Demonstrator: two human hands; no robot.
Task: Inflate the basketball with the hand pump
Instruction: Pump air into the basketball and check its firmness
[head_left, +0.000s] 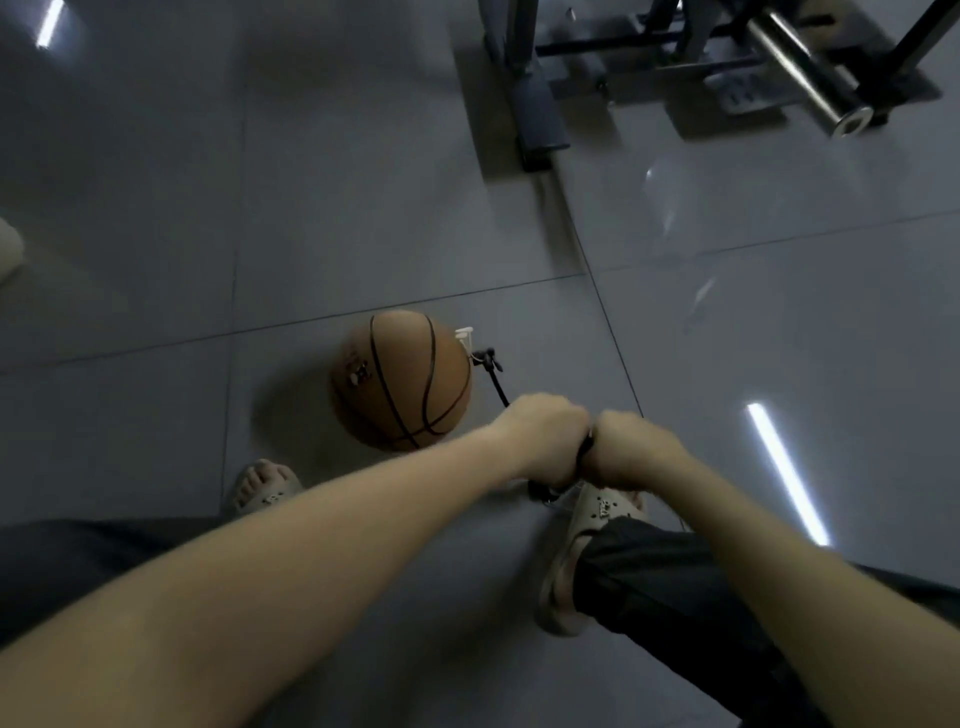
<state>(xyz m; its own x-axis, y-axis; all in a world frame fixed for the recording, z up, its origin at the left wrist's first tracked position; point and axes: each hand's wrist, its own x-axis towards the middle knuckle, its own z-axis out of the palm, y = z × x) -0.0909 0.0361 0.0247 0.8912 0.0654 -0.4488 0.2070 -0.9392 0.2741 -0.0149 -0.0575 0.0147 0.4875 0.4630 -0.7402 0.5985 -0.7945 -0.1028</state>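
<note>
An orange basketball (401, 379) with black seams lies on the grey tiled floor just ahead of me. A thin black hose (494, 382) runs from a fitting at the ball's right side back toward my hands. My left hand (545, 434) and my right hand (631, 447) sit side by side, both gripping the black handle (586, 448) of the hand pump. The pump body is almost wholly hidden beneath my hands; only a dark bit of its base (543, 491) shows beside my right foot.
My two feet in beige clogs, the left foot (265, 486) and the right foot (582, 551), stand on the floor near the ball and pump. A dark metal gym frame (535, 104) with a chrome bar (810, 73) stands at the back right.
</note>
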